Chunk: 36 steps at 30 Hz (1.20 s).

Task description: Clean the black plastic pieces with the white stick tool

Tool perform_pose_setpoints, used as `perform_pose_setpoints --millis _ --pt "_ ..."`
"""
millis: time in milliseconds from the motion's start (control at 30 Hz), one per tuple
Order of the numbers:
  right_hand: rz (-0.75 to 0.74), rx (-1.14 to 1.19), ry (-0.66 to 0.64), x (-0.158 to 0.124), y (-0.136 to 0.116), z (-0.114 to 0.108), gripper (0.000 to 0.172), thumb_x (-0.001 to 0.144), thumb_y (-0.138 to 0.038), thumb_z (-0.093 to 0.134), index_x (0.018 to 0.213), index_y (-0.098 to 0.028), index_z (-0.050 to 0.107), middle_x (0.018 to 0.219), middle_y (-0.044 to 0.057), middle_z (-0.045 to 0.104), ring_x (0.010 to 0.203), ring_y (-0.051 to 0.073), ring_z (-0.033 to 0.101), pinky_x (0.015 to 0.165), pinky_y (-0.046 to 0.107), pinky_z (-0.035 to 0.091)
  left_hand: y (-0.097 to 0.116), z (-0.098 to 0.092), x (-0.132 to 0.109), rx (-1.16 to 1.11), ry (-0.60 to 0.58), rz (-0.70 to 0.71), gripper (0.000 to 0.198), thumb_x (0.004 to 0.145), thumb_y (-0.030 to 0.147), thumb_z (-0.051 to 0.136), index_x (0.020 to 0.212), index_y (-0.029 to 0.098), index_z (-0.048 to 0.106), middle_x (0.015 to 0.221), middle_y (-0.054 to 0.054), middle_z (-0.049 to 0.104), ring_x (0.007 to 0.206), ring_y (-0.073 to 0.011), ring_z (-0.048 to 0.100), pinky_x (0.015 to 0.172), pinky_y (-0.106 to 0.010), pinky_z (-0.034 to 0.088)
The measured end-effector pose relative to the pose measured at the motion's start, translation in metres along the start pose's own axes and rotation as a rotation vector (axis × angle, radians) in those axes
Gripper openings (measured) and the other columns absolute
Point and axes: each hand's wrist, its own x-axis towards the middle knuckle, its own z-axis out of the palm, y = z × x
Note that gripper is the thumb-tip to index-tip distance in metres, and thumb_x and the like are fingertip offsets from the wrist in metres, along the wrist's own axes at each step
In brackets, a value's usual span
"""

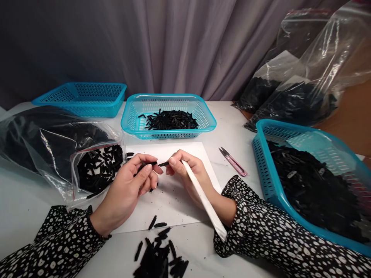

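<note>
My left hand pinches a small black strip above a white sheet. Facing it, my right hand has its fingertips on another dark piece and also holds a long white stick, which slants back over the wrist. The two pieces' tips are close together; whether they touch is unclear. Under the left fingers lies a bit of black material, partly hidden. A pile of black strips is at the near edge.
An open plastic bag of black strips lies left. Blue baskets stand at the back left, back centre and right. Pink snips lie right of the sheet. Filled clear bags stand behind the right basket.
</note>
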Motion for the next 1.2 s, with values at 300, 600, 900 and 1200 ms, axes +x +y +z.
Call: perform_pose_setpoints --millis 300,600,900,1200 --pt "0.118 0.283 -0.007 0.0006 -0.0039 0.0039 0.026 0.09 -0.04 0.066 0.074 -0.02 0.058 0.072 0.0 0.066 0.066 0.013 0.057 0.063 0.027 0.045 -0.0013 0.0009 -0.0014 0.025 -0.045 0.005 0.015 0.094 0.034 0.064 0.097 0.02 0.058 0.062 0.004 0.065 0.051 -0.0072 0.047 0.047 -0.02 0.027" --pt "0.212 0.203 -0.07 0.0032 -0.0044 0.0058 0.028 0.084 -0.044 0.074 0.082 -0.017 0.065 0.065 -0.003 0.058 0.052 0.009 0.039 0.049 0.024 0.03 -0.003 -0.0007 -0.0038 0.099 -0.086 0.054 0.014 0.095 0.034 0.059 0.095 0.02 0.058 0.073 0.0 0.071 0.052 -0.0075 0.049 0.051 -0.023 0.03" --pt "0.142 0.128 -0.119 0.0009 -0.0052 0.0056 0.029 0.085 -0.044 0.075 0.075 -0.019 0.067 0.059 -0.003 0.058 0.051 0.01 0.04 0.052 0.027 0.032 -0.0017 -0.0001 -0.0058 0.086 -0.122 0.043 0.017 0.094 0.037 0.063 0.093 0.021 0.058 0.07 0.0 0.071 0.05 -0.0094 0.051 0.049 -0.024 0.031" --pt "0.354 0.252 -0.047 -0.0021 -0.0083 0.0071 0.042 0.084 -0.05 0.074 0.065 -0.018 0.054 0.06 -0.005 0.05 0.048 0.007 0.026 0.045 0.025 0.015 0.0021 0.0025 -0.003 0.005 -0.096 -0.01 0.024 0.091 0.043 0.067 0.091 0.021 0.057 0.067 -0.001 0.071 0.048 -0.0091 0.047 0.05 -0.023 0.03"
